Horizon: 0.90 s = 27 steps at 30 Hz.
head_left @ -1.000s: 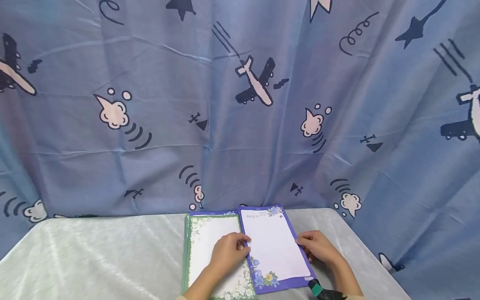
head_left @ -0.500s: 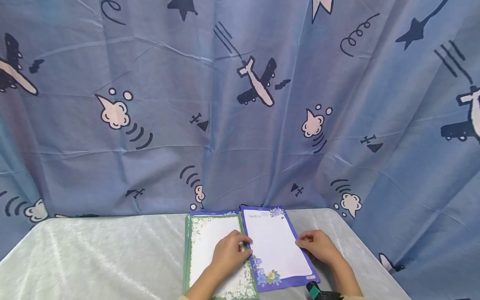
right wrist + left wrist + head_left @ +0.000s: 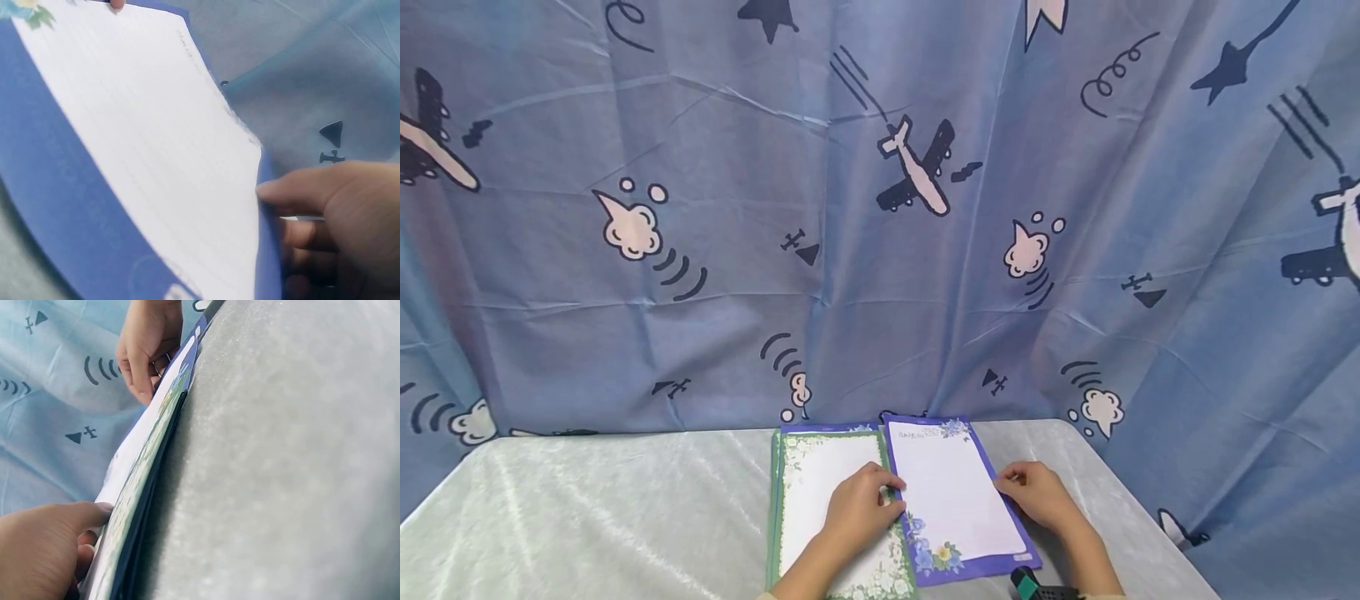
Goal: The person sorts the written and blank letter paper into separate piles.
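Note:
A sheet of letter paper with a purple border [image 3: 955, 500], blue flowers in two corners and faint lines is in the head view, right of centre. My left hand [image 3: 859, 510] pinches its left edge between thumb and fingers. On the right edge, my right hand [image 3: 1043, 496] grips it, thumb on top, as the right wrist view shows with the thumb [image 3: 281, 190] at the purple margin. Under my left hand lies a green-bordered sheet [image 3: 820, 492] with white flowers, on a stack. The held sheet's left side overlaps that stack.
Another purple-edged sheet [image 3: 820, 428] peeks out behind the green-bordered one. The stack lies on a table with a pale grey velvety cloth [image 3: 610, 517]. A blue curtain [image 3: 722, 208] printed with planes hangs behind the table and along its right side.
The held sheet has shifted slightly to the right, its lower right corner swinging outward a little. Both hands keep their hold on its edges.

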Motion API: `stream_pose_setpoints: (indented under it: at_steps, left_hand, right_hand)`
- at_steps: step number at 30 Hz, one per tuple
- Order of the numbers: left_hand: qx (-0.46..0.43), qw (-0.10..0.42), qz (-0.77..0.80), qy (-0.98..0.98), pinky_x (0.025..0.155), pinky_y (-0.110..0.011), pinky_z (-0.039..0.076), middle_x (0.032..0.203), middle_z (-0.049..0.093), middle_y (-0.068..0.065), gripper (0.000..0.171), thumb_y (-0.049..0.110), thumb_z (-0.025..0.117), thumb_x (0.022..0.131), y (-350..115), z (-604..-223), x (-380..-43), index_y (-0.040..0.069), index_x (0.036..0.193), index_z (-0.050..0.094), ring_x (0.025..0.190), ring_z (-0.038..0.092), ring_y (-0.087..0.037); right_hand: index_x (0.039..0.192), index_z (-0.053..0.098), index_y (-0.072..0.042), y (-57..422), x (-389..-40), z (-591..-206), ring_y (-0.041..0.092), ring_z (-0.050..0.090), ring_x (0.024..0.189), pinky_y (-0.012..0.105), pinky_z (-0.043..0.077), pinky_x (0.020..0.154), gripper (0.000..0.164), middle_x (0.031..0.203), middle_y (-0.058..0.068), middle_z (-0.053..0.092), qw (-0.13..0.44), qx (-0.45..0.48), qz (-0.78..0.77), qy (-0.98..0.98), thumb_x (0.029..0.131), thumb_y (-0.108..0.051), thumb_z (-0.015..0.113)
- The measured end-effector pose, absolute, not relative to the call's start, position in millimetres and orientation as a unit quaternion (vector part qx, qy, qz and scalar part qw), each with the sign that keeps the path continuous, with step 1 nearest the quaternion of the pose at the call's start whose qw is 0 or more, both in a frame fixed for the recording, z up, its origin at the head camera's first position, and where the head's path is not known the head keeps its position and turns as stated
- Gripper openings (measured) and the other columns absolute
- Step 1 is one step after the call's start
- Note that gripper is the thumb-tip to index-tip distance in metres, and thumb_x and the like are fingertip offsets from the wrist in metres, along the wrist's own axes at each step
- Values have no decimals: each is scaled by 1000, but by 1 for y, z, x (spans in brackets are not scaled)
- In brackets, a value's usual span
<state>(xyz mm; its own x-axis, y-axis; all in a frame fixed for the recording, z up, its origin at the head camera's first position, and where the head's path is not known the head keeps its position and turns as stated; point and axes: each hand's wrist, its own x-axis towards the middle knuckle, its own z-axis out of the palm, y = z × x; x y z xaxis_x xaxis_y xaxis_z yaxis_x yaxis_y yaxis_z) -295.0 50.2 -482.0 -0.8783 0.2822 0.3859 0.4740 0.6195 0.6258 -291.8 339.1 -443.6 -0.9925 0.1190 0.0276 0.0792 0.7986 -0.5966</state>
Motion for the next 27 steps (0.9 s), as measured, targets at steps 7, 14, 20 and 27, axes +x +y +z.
stream_pose_setpoints:
  at_steps: [7, 14, 20, 27]
  left_hand:
    - [-215, 127, -380, -891, 57, -18, 36, 88, 64, 9, 16, 24, 83, 80, 51, -480, -295, 20, 95, 79, 61, 42, 5]
    - [-216, 124, -378, -892, 57, -18, 36, 86, 63, 10, 16, 24, 83, 80, 51, -481, -296, 20, 95, 79, 61, 42, 5]
    - [-215, 128, -376, -892, 57, -18, 36, 86, 63, 10, 16, 24, 83, 80, 50, -481, -295, 20, 95, 79, 62, 42, 5]
    - [-231, 98, -378, -891, 59, -18, 40, 93, 64, 4, 26, 23, 78, 85, 47, -467, -293, 14, 109, 77, 65, 45, 3]
  right_hand:
    - [87, 72, -2, 341, -289, -440, 15, 53, 61, 28, 45, 55, 9, 68, 2, 60, 33, -54, 298, -952, 88, -11, 70]
    - [84, 70, -6, 337, -286, -431, 14, 55, 59, 28, 44, 55, 12, 66, 1, 60, 17, -63, 244, -968, 87, -18, 73]
    - [88, 73, -8, 327, -284, -414, 14, 58, 67, 31, 46, 59, 16, 76, 0, 68, 34, -47, 199, -978, 89, -24, 73]
    - [97, 76, -9, 301, -282, -395, 12, 66, 73, 26, 52, 63, 15, 87, 3, 74, 81, 28, 295, -952, 94, -22, 70]
